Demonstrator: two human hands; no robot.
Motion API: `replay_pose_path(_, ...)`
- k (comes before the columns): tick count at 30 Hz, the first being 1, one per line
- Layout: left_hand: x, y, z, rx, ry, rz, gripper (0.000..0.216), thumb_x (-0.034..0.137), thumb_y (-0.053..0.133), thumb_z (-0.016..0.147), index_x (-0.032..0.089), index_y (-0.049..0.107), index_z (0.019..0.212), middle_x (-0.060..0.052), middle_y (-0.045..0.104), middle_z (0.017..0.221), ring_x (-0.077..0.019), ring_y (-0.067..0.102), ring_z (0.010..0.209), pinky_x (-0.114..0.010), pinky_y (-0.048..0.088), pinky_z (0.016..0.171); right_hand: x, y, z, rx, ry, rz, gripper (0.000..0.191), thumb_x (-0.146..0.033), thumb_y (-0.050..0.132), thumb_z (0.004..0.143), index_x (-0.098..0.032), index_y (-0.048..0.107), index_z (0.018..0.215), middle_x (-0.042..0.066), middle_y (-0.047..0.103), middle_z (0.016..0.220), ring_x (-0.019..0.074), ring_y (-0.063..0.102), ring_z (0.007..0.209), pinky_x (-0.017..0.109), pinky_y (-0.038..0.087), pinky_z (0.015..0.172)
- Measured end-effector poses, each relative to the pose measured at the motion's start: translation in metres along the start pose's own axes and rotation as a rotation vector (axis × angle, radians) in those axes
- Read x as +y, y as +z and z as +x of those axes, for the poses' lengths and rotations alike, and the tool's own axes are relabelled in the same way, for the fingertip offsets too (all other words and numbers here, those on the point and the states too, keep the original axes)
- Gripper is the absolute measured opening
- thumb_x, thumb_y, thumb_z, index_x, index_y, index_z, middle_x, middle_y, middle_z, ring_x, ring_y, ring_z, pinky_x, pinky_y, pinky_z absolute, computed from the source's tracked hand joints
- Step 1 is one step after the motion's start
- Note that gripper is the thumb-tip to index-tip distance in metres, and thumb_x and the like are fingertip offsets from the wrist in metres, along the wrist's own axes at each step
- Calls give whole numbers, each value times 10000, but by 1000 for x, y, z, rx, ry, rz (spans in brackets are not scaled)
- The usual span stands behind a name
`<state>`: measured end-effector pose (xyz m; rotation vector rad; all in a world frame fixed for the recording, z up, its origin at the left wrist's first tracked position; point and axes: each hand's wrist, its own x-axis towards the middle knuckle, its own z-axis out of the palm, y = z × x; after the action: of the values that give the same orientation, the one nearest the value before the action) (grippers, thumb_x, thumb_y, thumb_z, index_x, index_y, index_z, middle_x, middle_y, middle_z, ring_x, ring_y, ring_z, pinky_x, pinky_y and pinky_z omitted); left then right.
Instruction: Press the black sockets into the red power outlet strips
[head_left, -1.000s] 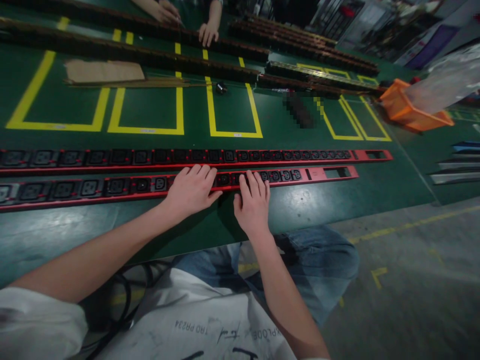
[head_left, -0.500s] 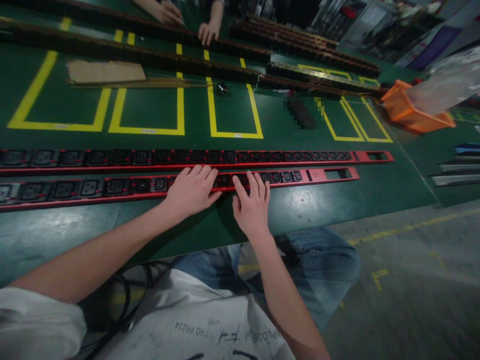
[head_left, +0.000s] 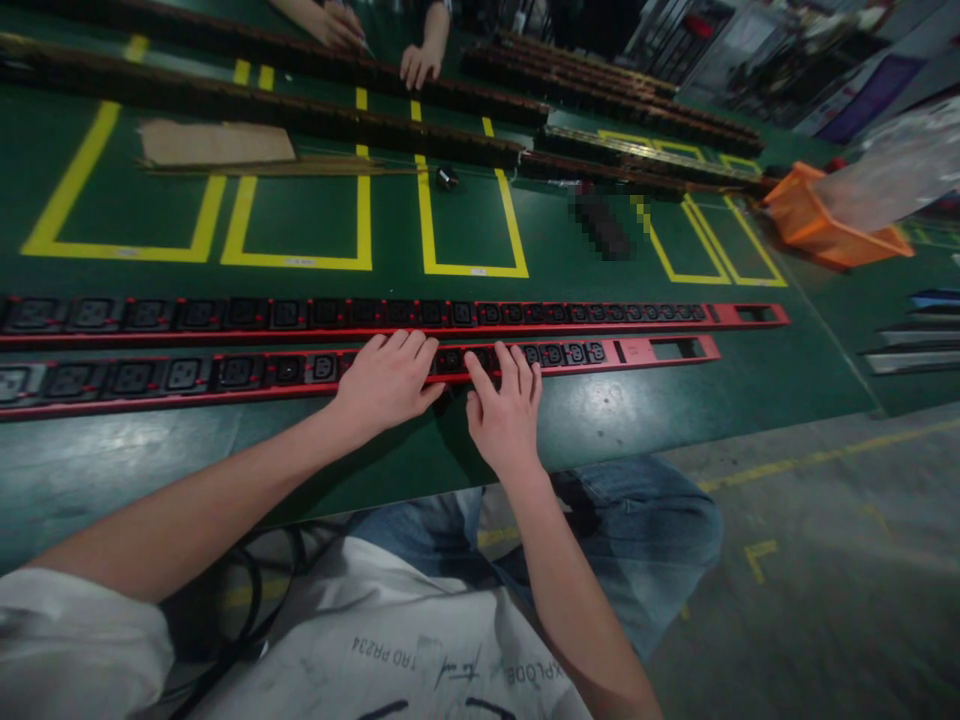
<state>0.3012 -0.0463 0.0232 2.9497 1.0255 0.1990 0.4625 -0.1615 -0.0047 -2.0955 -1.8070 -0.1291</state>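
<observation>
Two long red power strips with rows of black outlets lie parallel on the green table. The near power strip (head_left: 630, 352) passes under both my hands; the far power strip (head_left: 570, 315) lies just behind it. My left hand (head_left: 391, 378) is closed over the near strip, fingers across its top and thumb along its front edge. Beside it, my right hand (head_left: 506, 405) rests with spread fingertips on the outlets of the same strip. The outlets beneath my fingers are hidden.
Across the green table (head_left: 675, 410), another person's hands (head_left: 421, 65) are at dark long rails (head_left: 300, 115). A cardboard piece (head_left: 217, 145), a small dark part (head_left: 447, 178) and yellow tape outlines lie between. An orange bin (head_left: 832, 220) with clear plastic stands at the right.
</observation>
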Motion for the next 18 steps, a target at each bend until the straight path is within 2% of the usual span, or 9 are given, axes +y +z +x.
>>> replay_pose_path(6, 7, 3, 5, 20, 47, -15, 523, 374, 534, 971, 70, 554, 1396, -174, 683, 1215, -322, 609, 1111, -439, 445, 907, 2, 6, 1, 20, -69, 36, 562, -151, 475, 982, -120, 454, 1542, 165, 461, 1616, 264, 317, 1569, 579, 179, 1308)
replay_pose_path(10, 3, -3, -1, 13, 16, -6, 551, 404, 526, 971, 78, 543, 1414, -177, 683, 1207, -332, 609, 1087, -449, 445, 868, 4, 6, 1, 3, -72, 40, 578, -163, 468, 989, -111, 426, 1563, 170, 464, 1615, 262, 326, 1567, 574, 204, 1306)
replay_pose_path(15, 5, -7, -1, 6, -25, 29, 403, 403, 573, 940, 105, 652, 1200, -185, 689, 1095, -342, 613, 1050, -453, 435, 846, 3, 4, 2, -2, -58, 35, 571, -172, 482, 984, -102, 446, 1550, 176, 477, 1605, 266, 337, 1559, 574, 206, 1305)
replay_pose_path(18, 10, -3, 5, 28, 8, 21, 431, 382, 567, 954, 71, 628, 1247, -196, 683, 1125, -340, 611, 1057, -455, 429, 851, 5, 5, 2, 43, -36, 33, 567, -187, 491, 979, -100, 459, 1538, 185, 484, 1596, 282, 358, 1550, 581, 252, 1288)
